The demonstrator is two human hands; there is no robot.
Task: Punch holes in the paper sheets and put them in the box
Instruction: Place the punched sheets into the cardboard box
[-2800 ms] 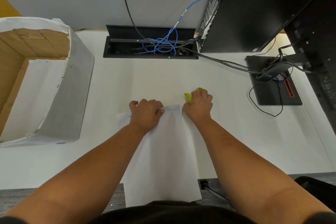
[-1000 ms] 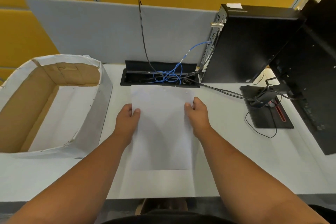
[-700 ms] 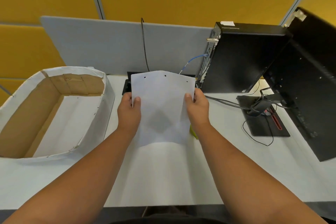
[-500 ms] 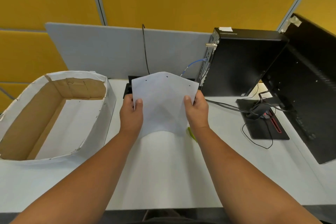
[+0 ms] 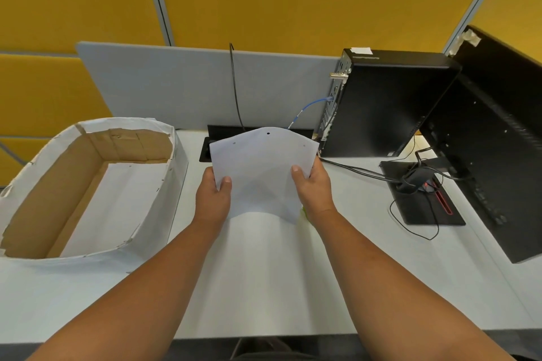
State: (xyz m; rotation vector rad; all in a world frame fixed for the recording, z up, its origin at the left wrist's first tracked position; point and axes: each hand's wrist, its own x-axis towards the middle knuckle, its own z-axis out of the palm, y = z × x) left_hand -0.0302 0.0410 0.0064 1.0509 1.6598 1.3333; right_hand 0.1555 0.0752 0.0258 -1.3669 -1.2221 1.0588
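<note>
I hold a white paper sheet [image 5: 261, 173] up above the middle of the desk, bowed upward, with three small punched holes along its far edge. My left hand [image 5: 212, 199] pinches its left side and my right hand [image 5: 313, 187] pinches its right side, thumbs on top. A sliver of the yellow-green hole punch [image 5: 303, 212] shows on the desk under my right wrist. The open cardboard box [image 5: 164, 184], wrapped in white paper, stands on the left with white sheets lying in it.
More white paper [image 5: 264, 272] lies flat on the desk below my hands. A black cable tray [image 5: 205, 152] with cables sits behind the sheet. A black computer case [image 5: 381, 102], a monitor [image 5: 492, 141] and its stand base [image 5: 422, 199] fill the right side.
Both hands have left the hole punch and lifted the punched sheet off the desk, holding it bowed in the air. My head has tilted up, showing the yellow wall.
</note>
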